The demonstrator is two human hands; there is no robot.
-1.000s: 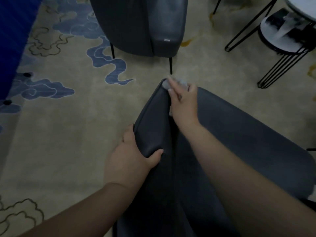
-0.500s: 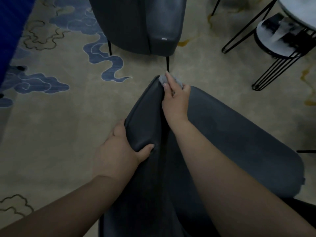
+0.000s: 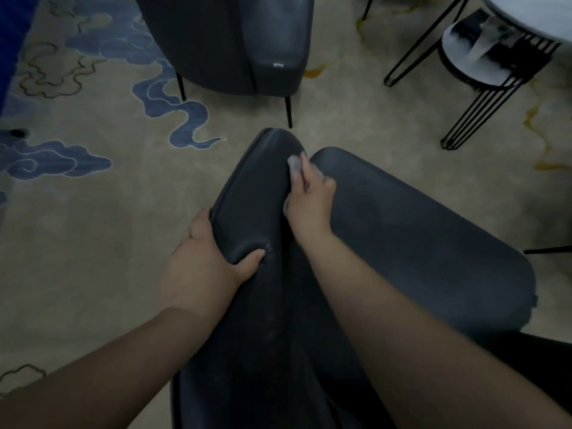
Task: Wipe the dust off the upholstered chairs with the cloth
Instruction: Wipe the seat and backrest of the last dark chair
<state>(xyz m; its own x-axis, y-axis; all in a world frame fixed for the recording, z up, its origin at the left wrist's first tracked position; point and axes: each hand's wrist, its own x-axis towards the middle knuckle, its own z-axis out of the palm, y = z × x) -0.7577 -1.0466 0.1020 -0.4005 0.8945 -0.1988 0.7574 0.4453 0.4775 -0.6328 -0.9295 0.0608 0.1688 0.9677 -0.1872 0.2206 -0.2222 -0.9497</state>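
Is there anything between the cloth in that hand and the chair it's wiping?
Nothing visible. The right hand holds the pale cloth straight against the dark chair, in the crease beside the seat cushion. The left hand grips the same padded part lower down, clear of the cloth.

A furnished lounge or dining room: a beige carpet (image 3: 93, 243) with blue cloud patterns, two dark upholstered chairs (image 3: 235, 41) on it, and a round wire-legged side surface (image 3: 464, 57) right of them.
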